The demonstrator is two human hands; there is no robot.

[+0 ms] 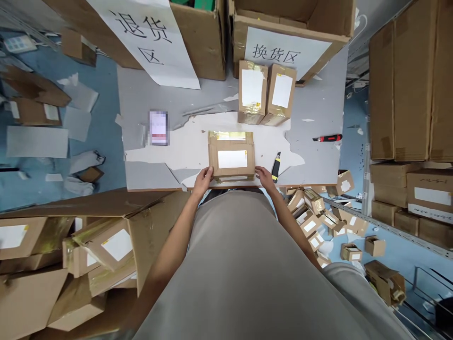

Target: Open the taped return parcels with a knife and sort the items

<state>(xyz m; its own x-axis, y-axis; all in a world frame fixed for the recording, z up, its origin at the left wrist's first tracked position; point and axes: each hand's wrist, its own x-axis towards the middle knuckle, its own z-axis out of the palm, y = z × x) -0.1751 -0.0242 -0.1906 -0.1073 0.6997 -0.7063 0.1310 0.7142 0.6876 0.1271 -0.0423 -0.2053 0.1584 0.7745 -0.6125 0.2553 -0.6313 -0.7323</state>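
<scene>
Head view: taped parcel [231, 159] at near edge of grey table [318, 118], left hand [203, 181] and right hand [265, 178] gripping front corners, fingers curled on cardboard. Risks: slip off edge; knock against yellow utility knife [276, 167] just beside right hand.

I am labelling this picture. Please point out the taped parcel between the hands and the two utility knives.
taped parcel [231, 159], head view, white label.
red utility knife [327, 138], head view, handle.
yellow-black utility knife [275, 168], head view, body.
</scene>
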